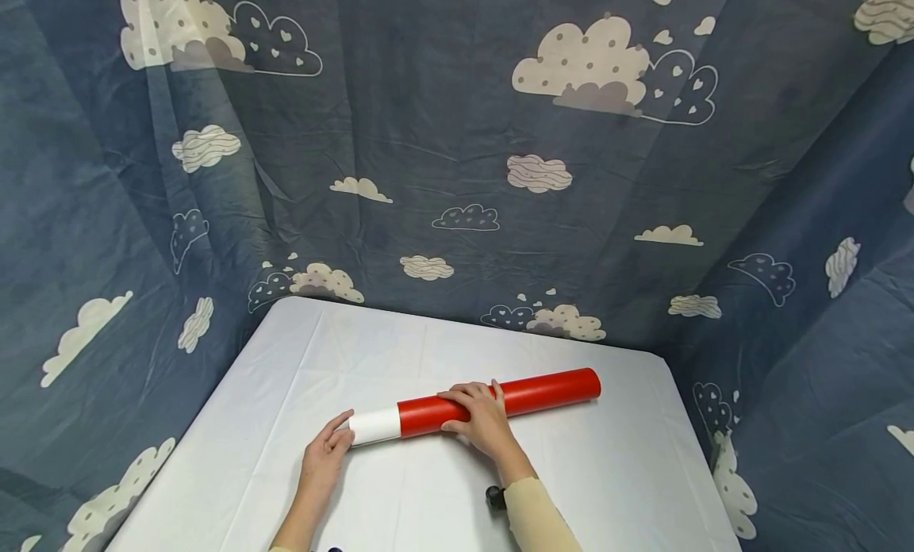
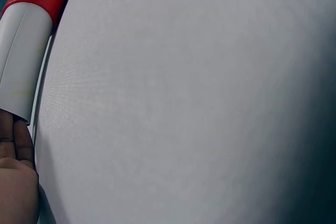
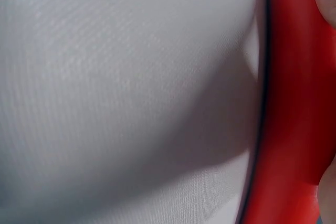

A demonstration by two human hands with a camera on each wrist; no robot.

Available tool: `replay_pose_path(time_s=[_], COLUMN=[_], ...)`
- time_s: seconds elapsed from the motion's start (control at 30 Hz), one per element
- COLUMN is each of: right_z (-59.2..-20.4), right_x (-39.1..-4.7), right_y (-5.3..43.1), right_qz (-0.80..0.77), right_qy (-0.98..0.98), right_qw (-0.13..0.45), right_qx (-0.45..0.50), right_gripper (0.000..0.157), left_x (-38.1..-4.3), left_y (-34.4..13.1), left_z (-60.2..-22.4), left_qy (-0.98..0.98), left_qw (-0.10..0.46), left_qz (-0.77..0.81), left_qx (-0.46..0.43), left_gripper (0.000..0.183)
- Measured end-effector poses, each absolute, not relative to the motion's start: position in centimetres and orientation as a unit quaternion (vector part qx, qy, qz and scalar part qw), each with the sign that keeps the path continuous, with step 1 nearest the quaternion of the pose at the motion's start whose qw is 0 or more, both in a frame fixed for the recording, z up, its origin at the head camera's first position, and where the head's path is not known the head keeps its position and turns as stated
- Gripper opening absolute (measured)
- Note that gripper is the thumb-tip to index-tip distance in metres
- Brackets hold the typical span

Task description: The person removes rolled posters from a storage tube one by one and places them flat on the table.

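Note:
A long red tube point(image 1: 550, 392) lies slantwise on the white-covered table, its right end farther back. From its left end sticks out a rolled white sheet point(image 1: 376, 426); a lengthwise line runs along this roll point(image 2: 21, 56) in the left wrist view. My left hand point(image 1: 324, 457) holds the roll's outer end, with fingertips point(image 2: 22, 137) at its open edge, partly hidden by the roll. Across the middle of the tube my right hand point(image 1: 485, 425) grips from above, thumb on the near side and fingers over the top. The right wrist view shows only parts of this hand beside the red surface point(image 3: 294, 98).
A white cloth covers the table point(image 1: 607, 473). Dark blue curtains point(image 1: 428, 139) with a cloud pattern hang behind it and on both sides. A small black round object point(image 1: 495, 497) sits at my right wrist.

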State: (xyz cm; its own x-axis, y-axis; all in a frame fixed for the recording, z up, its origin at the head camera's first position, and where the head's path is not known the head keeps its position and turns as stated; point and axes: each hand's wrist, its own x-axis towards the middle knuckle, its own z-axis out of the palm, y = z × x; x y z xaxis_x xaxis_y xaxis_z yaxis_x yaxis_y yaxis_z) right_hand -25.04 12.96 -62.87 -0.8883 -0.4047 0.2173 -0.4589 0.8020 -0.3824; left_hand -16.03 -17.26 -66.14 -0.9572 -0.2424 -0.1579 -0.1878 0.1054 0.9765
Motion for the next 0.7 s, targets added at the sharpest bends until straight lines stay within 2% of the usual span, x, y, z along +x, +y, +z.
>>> replay_pose_path(time_s=[0.7], right_z=[-62.7], right_x=[-25.3], right_y=[14.6], right_qz=[0.222], right_qy=[-0.943], right_qw=[0.083], right_qx=[0.236], right_gripper=[0.056], left_x=[-15.9], left_y=[-17.0], left_z=[-65.9], left_qy=[-0.754], left_qw=[0.02], left_qz=[-0.639], left_qx=[0.15], left_gripper=[0.043])
